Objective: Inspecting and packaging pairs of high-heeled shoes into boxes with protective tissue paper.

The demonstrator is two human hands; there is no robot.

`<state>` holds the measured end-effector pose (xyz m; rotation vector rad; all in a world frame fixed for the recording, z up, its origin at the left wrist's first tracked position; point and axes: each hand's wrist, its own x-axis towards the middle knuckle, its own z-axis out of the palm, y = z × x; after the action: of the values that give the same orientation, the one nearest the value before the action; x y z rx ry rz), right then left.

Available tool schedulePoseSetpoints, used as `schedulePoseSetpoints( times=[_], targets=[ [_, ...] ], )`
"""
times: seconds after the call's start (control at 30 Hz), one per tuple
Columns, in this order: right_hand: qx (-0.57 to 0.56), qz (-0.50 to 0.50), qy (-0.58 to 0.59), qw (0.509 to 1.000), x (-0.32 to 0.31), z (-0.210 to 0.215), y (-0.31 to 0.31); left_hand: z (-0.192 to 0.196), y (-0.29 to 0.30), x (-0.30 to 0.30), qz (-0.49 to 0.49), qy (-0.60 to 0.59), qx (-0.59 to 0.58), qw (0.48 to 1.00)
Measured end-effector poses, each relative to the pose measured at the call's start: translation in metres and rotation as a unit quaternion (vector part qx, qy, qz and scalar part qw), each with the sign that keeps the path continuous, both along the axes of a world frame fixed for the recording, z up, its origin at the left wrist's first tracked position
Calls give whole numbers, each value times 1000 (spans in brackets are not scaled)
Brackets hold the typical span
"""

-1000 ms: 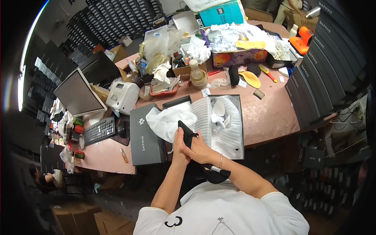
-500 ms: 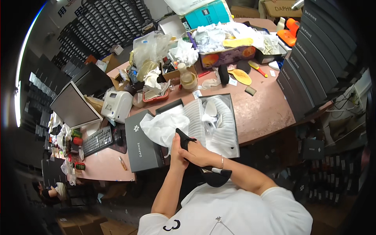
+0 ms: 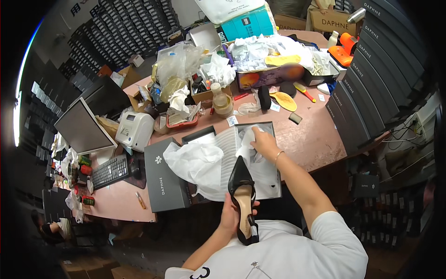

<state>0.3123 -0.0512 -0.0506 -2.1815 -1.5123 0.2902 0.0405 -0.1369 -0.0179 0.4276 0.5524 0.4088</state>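
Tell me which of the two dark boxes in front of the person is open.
The shoe box on the right, lined with white tissue paper, with the right hand inside. The dark box left of it shows a plain closed top.

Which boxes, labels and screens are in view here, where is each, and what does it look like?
Open shoe box: table centre, dark rim, white tissue inside, right hand in it.
Box lid: left of the box, dark grey, flat.
Black shoe: in left hand.
Monitor: far left, grey, unlit.
Label printer: beside the monitor, white.
Teal carton: table's far edge.
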Motion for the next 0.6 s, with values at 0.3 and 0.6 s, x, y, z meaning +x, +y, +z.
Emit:
schedulePoseSetpoints(
  times=[0.3, 0.6],
  targets=[
    [111, 127, -56, 984, -90, 74, -70, 12, 52, 14, 170, 40, 42, 984],
    [225, 333, 61, 914, -128, 64, -88, 4, 47, -6, 162, 47, 77, 983]
  ],
)
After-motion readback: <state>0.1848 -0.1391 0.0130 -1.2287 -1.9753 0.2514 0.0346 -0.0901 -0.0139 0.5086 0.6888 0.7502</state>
